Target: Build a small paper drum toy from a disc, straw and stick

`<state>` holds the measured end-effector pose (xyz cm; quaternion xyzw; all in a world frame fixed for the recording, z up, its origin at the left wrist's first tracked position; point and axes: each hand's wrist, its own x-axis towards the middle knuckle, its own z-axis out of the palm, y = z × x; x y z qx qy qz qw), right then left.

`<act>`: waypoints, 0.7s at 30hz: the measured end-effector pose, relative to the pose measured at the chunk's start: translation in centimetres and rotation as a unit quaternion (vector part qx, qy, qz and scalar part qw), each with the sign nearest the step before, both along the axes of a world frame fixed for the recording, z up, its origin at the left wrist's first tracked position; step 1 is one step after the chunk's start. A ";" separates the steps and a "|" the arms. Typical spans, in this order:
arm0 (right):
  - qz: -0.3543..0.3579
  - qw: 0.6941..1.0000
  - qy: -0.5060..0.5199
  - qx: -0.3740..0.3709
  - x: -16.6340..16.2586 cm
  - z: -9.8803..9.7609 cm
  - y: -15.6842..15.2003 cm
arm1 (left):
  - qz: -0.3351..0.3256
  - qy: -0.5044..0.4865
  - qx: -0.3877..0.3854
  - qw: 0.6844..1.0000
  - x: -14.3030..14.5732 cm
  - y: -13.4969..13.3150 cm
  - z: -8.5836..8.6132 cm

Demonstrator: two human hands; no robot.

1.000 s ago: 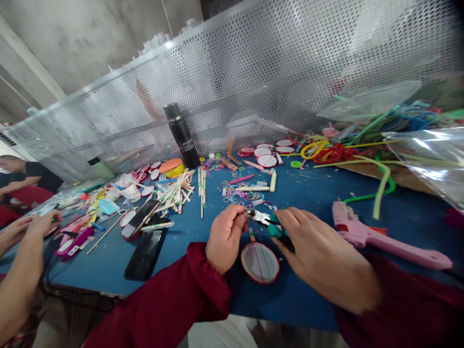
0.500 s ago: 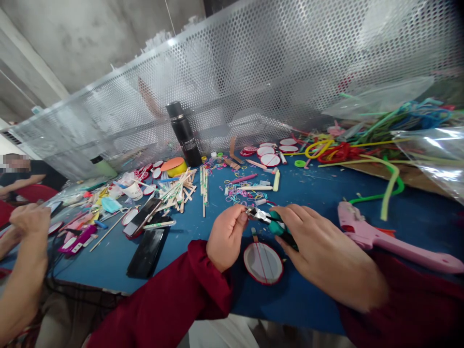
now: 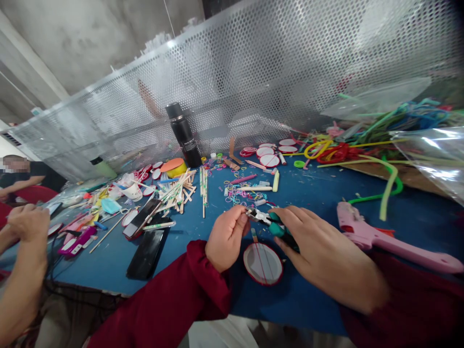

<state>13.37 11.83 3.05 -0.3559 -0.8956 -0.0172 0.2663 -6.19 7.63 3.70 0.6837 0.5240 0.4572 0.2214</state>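
No lettering can be read anywhere. The black flask [image 3: 183, 135] stands on the bench [image 3: 308, 203], well beyond the grip of the left hand [image 3: 226, 237] and off to its left. It carries a pale printed band low on its body, but the characters are too small and blurred to make out.

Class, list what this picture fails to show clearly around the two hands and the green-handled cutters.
1. Head view: whatever the left hand pinches, hidden by its own fingers.
2. Head view: the handles of the cutters, mostly covered by the right hand; their tips, too small to judge.
3. Head view: the label of the black flask, too small to read.
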 end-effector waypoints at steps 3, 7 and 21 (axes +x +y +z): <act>0.003 1.000 0.003 -0.005 0.1 -0.2 0.0 | -0.015 -0.011 -0.006 1.000 0.0 0.0 -0.1; 0.012 1.000 0.014 -0.004 0.2 -0.4 0.1 | -0.015 -0.039 -0.019 0.999 0.0 0.0 -0.3; -0.005 1.000 0.007 -0.014 0.2 -0.3 -0.2 | 0.013 -0.021 -0.018 1.000 -0.1 0.1 -0.5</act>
